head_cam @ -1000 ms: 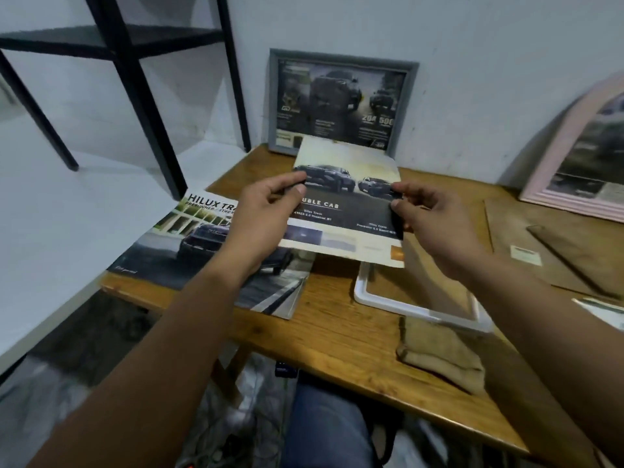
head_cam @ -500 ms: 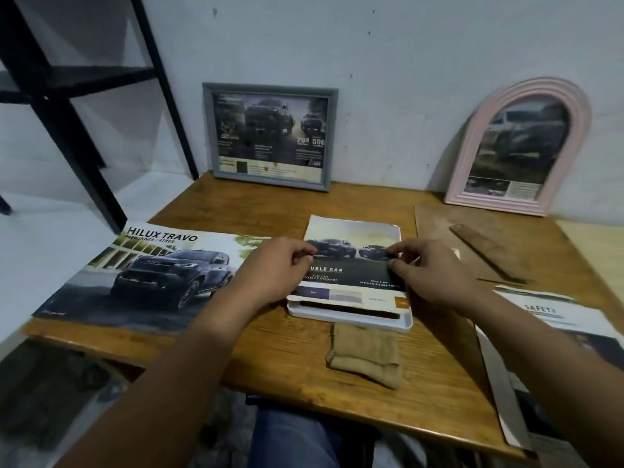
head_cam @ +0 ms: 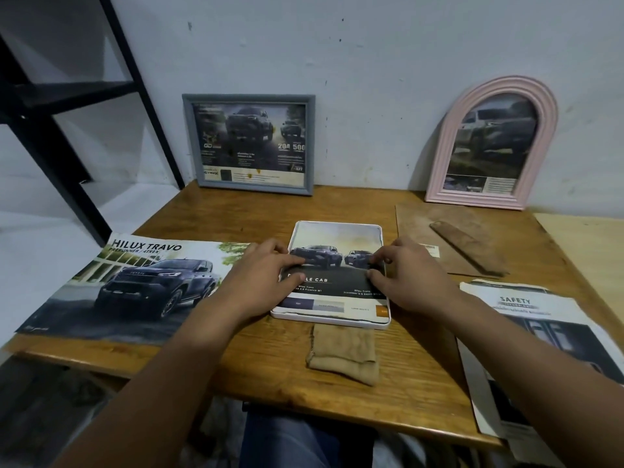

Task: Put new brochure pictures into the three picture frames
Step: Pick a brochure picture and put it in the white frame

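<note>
Step in hand, as we judge it: seating a cut brochure page (head_cam: 332, 285) into the white frame (head_cam: 385, 324), which lies flat at mid-table, face down by the look of it, with the page inside its rim. Left hand (head_cam: 266, 276) and right hand (head_cam: 410, 278) both rest on the page, fingers fairly straight and pressing its left and right edges down; neither grips anything. We count two frames apparently done: grey frame (head_cam: 249, 145) and pink arched frame (head_cam: 491, 143), each showing a truck picture and leaning upright against the wall (head_cam: 371, 62) at the back of the table (head_cam: 422, 393). So we place the task at its third and last frame. Next move, in our judgement: fitting the brown backing board (head_cam: 418, 228), which lies just right of the white frame with its stand (head_cam: 469, 248) on top; the board must go over the page without shifting it. Other items: folded tan cloth (head_cam: 342, 352) touching the frame's near edge; Hilux brochure (head_cam: 118, 288) at left, overhanging the table edge; Safety brochure (head_cam: 547, 349) at right, also overhanging. Surface: varnished wood. Room: pale blue wall, scuffed; black metal shelf (head_cam: 67, 92) at left; a leg in jeans below the table.
</note>
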